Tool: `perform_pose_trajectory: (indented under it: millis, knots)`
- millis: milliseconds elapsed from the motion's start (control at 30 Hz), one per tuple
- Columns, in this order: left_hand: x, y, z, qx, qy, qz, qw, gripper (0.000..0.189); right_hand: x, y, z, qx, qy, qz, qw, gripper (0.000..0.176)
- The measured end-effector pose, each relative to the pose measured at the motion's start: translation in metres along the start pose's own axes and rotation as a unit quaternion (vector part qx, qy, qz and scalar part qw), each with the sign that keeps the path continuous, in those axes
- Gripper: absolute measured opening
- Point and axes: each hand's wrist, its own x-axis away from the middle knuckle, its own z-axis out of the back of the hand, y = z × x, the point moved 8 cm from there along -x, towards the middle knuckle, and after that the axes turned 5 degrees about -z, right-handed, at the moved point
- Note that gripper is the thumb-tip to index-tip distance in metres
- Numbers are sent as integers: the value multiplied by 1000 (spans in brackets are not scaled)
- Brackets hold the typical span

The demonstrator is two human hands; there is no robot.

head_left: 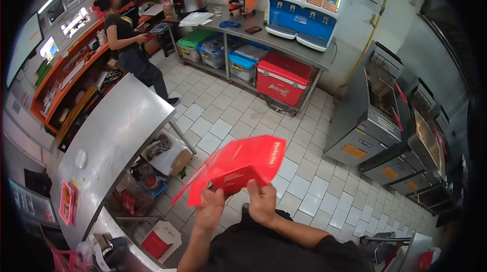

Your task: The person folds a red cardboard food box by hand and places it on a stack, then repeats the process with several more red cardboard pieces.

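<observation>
A red cardboard piece [241,163] with white print and folded flaps is held up in front of my body, above the tiled floor. My left hand [210,208] grips its lower left edge, near a loose flap. At the lower right edge, my right hand [262,202] pinches the cardboard with the thumb on the near side. The fingers behind the cardboard are partly hidden.
A steel counter [109,120] curves along the left, bearing a pink tray [66,202]. Fryers [355,130] line the right wall. At the back, a red cooler [284,78] sits under a steel table. A person [129,44] stands at the back left.
</observation>
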Motion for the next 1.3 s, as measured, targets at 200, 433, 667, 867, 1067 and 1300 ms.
perform_pose_trajectory:
  millis: [200, 433, 667, 867, 1067, 1300]
  knots:
    - [-36, -36, 40, 80, 80, 98, 989, 19, -34, 31, 24, -128, 6, -51, 990, 28]
    - [-68, -50, 67, -75, 215, 15, 974, 16, -71, 86, -12, -119, -82, -144, 979, 32]
    - [-166, -103, 43, 161, 135, 152, 966, 19, -162, 135, -27, -281, -119, -207, 929, 32]
    - [-302, -112, 53, 148, 0, 121, 982, 42, -290, 149, -14, 12, -109, -78, 991, 23]
    - [-428, -80, 64, 263, -2, 166, 950, 38, -422, 198, 36, 26, 141, 13, 990, 40]
    - [-550, -96, 43, -87, -35, 29, 995, 61, -546, 158, -14, 166, 134, 33, 976, 15]
